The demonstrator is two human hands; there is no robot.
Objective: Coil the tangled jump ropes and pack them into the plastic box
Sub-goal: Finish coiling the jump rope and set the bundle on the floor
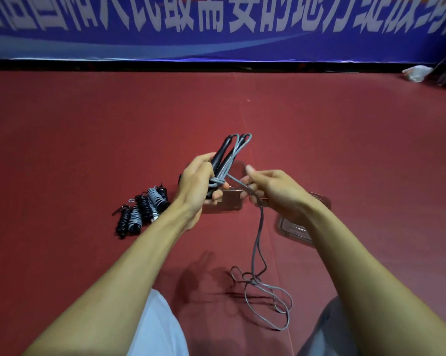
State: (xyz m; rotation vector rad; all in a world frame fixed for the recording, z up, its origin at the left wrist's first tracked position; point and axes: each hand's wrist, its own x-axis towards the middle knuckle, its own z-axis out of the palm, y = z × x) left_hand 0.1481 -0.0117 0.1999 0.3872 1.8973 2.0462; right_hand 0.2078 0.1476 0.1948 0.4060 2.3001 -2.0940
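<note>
My left hand (200, 182) grips a grey jump rope (236, 147) with black handles, folded into a bundle that points up and away. A few turns of rope wrap the bundle's lower end. My right hand (270, 188) pinches the free strand just right of the bundle. From there the loose rope (259, 235) hangs down and lies in tangled loops on the floor between my knees. The clear plastic box (234, 201) sits on the floor behind my hands, mostly hidden. Its clear lid (293, 228) lies under my right forearm.
Several coiled jump ropes (142, 210), black and grey, lie side by side on the red floor left of my left wrist. A blue banner with white characters (216, 27) runs along the far wall. A white bag (417, 73) sits at the far right.
</note>
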